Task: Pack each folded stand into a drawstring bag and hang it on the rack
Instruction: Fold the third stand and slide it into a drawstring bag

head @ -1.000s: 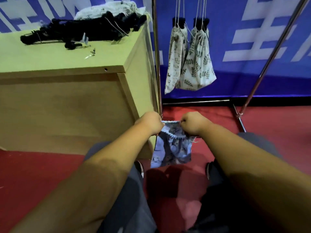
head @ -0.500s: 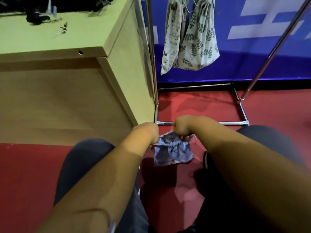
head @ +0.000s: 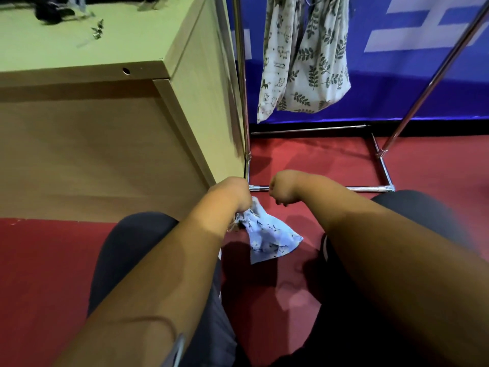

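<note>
left hand [head: 232, 198] is gripping the mouth of the blue drawstring bag [head: 267, 238], which is hanging down-right, just below the curled right hand [head: 281, 190]; that hand's hold is unclear.

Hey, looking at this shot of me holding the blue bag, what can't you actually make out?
All in the head view:
- Left hand grips the blue bag; its fingers and the bag's mouth are hidden behind the wrist.
- Right hand is curled away from the camera, so I cannot tell whether it pinches a drawstring.
- Hanging bags and rack: their tops are cut off by the upper edge.
- Black items on the table: cut off by the upper edge and blurred.
</note>
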The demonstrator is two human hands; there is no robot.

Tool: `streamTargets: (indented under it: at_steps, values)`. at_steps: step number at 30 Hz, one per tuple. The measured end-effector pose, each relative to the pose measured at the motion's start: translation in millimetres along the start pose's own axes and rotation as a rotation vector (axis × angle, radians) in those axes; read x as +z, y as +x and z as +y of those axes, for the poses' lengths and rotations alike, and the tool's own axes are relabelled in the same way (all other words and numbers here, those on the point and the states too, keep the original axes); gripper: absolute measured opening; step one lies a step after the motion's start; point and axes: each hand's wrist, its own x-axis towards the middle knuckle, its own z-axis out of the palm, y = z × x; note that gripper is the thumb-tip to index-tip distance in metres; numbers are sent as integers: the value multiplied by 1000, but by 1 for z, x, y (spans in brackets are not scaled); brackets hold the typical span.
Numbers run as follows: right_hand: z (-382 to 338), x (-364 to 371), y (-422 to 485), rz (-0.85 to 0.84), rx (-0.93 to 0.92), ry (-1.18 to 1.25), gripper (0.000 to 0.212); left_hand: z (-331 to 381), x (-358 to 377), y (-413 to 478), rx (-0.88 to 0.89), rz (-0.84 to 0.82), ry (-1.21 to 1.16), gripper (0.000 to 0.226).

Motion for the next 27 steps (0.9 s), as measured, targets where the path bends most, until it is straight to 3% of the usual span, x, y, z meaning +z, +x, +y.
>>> streamTargets:
  at_steps: [6, 11, 17, 27]
  values:
    - [-16, -7, -23, 142, 1, 93, 18, -3, -18, -32, 46, 14, -363, 26]
    - [-30, -37, -58, 348, 4, 489, 27, -6, -53, -67, 90, 83, -604, 23]
    - [-53, -114, -115, 553, -84, 945, 25, -13, -130, -115, 211, 240, -694, 22]
    - [-92, -233, -169, 691, -267, 1029, 27, -35, -264, -172, 306, 606, -805, 24]
